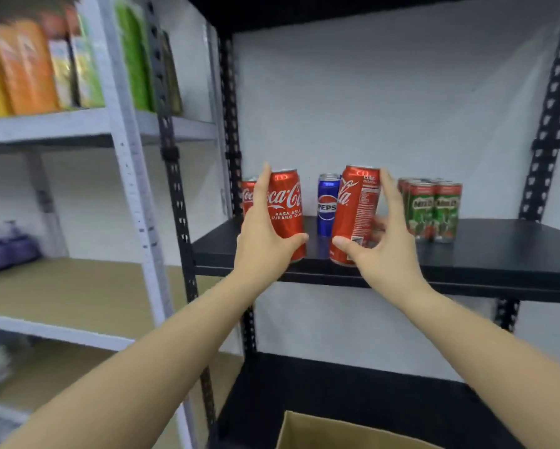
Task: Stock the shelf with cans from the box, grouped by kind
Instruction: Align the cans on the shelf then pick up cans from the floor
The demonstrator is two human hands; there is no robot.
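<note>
Head view, shelf stock as we are finding it:

Item 1: black shelf [486, 251], middle level of a black slotted rack, carrying all the cans listed below.

Item 2: left Coca-Cola can [286, 212], upright near the front edge of the black shelf. We are gripping it with our left hand [262, 241], fingers curled round its left side, thumb pressing low on its front.

Item 3: right Coca-Cola can [356, 215], leaning slightly to the right, its base at the front edge of the shelf. We are holding it with our right hand [385, 244], thumb at the bottom, fingers reaching up its right side.

Item 4: rear Coca-Cola can [247, 194], standing just behind the left hand, partly hidden.

Item 5: Pepsi cans [327, 205], blue, standing between the two held cans and further back; we cannot tell their count.

Item 6: Milo cans [432, 207], green, standing grouped to the right.

Item 7: cardboard box [330, 432], open, sitting below at the bottom edge.

Item 8: white rack [123, 131] on the left, bearing blurred cartons [26, 66]
</note>
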